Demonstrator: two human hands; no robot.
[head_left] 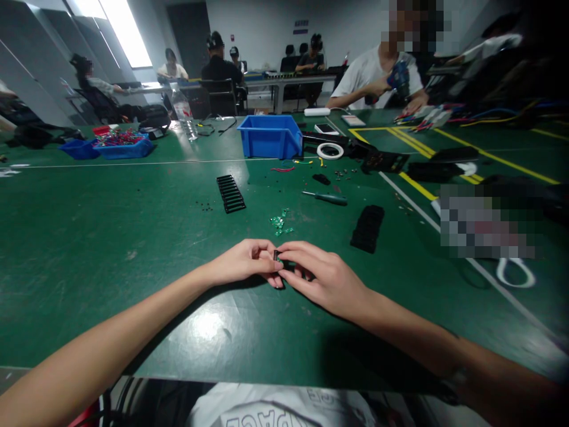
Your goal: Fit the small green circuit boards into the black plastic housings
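Note:
My left hand (pixel 255 261) and my right hand (pixel 326 276) meet low over the green table, fingertips almost touching. Between them is a small black part (pixel 276 255) with a bit of green at its edge. The left thumb and fingers pinch it, and the right fingertips press on its other side. Fingers cover most of it, so its exact kind is hidden. Just beyond the hands lies a loose pile of small green pieces (pixel 279 223), which look like tiny circuit boards. A black slotted rack (pixel 230 194) lies farther off to the left.
A screwdriver (pixel 325 197) and a black ribbed block (pixel 368 228) lie to the right. Behind stand a blue bin (pixel 270 137), a white tape ring (pixel 330 151) and a bottle (pixel 183 111). Across the table, a person holds a power drill (pixel 399 81). Wires fill a blue tray (pixel 124 145).

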